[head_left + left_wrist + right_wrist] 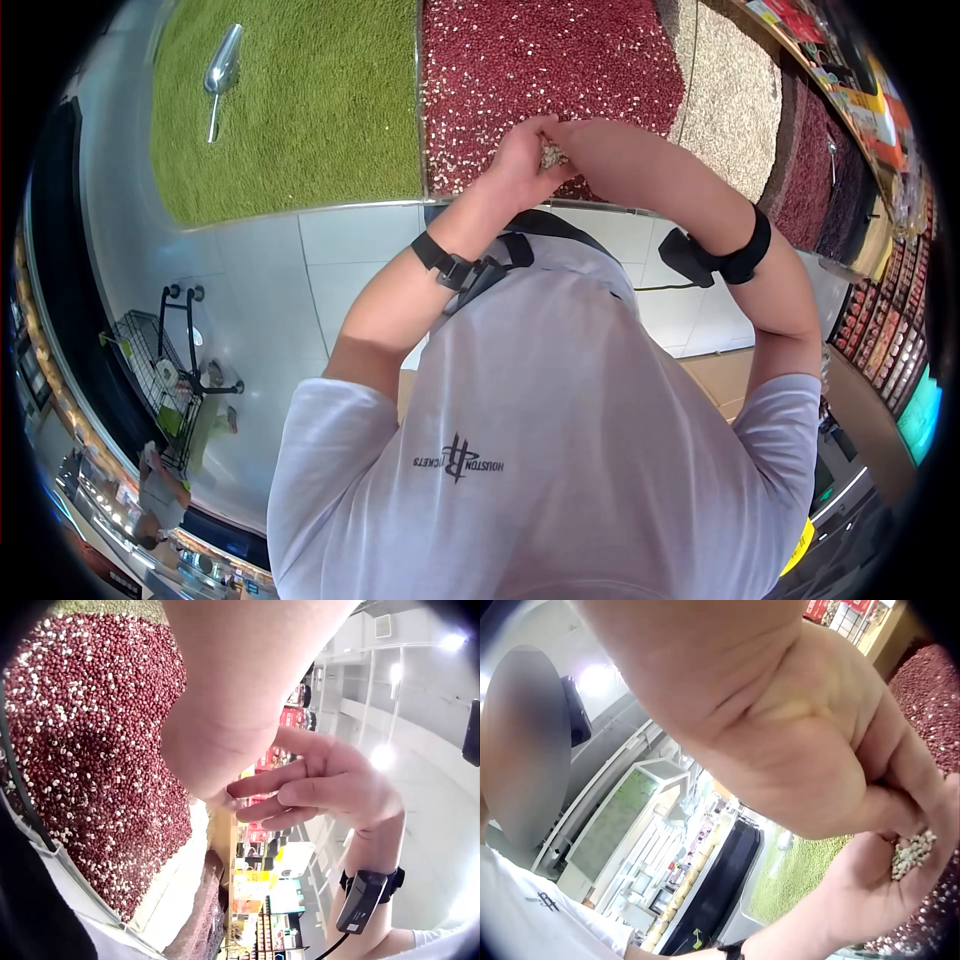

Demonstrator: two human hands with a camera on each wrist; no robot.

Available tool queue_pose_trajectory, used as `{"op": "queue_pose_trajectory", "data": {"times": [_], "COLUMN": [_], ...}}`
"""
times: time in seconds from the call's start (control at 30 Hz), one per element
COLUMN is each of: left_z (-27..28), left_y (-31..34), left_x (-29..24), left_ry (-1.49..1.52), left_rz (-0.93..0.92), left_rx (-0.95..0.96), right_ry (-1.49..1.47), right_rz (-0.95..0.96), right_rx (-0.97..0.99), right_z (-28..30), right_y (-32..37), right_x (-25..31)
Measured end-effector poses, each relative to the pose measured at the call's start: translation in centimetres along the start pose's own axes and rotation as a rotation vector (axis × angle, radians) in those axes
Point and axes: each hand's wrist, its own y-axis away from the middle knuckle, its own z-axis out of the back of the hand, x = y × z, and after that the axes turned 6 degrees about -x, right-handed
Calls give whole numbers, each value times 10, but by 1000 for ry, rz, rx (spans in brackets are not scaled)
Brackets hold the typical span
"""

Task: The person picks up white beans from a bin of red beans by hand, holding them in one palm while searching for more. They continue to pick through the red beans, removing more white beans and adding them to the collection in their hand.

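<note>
My left hand (520,172) is cupped above the red beans (550,60), palm turned up. Pale beans (913,855) lie in its palm in the right wrist view, with its fingers curled around them. My right hand (598,150) reaches across from the right; its bent fingers (274,780) come down to the left palm in the left wrist view. In the right wrist view the right fingertips meet the pale beans, and whether they pinch any is hidden. Many pale beans are mixed through the red ones.
A bin of green beans (290,110) with a metal scoop (222,70) lies to the left. Pale beans (735,90) and darker red beans (800,160) are on the right, beside shelves of packages (880,120). A wire basket (150,370) stands at lower left; another person (160,495) is beyond.
</note>
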Motion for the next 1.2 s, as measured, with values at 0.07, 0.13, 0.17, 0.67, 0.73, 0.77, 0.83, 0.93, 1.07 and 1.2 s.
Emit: {"op": "queue_pose_trajectory", "data": {"times": [0.07, 0.13, 0.17, 0.67, 0.73, 0.77, 0.83, 0.93, 1.07, 1.2], "left_z": [0, -1, 0, -21, -23, -18, -13, -25, -8, -10], "left_y": [-4, -9, -11, -15, -15, -20, -27, -14, -26, -25], "left_x": [2, 4, 6, 13, 11, 9, 5, 7, 5, 1], "left_ry": [-10, -23, -10, -42, -88, -92, 24, -55, -38, -38], "left_rz": [-12, -20, -36, -123, -122, -118, -32, -91, -96, -66], "left_rx": [8, 16, -18, 161, 219, 215, 544, 269, 61, 80], "right_ry": [23, 28, 29, -1311, -1432, -1549, -1692, -1886, -2115, -2029], "right_rz": [23, -45, -45, -16, -3, 13, -11, -23, 14, 90], "right_rx": [-129, -75, -77, 189, 198, 208, 158, 98, 126, 83], "right_z": [-7, 0, 0, 14, 9, 5, -7, -23, -31, -38], "right_y": [1, 3, 5, 23, 24, 24, 19, 15, 10, 10], "right_x": [-3, 3, 2, -70, -77, -80, -87, -95, -100, -101]}}
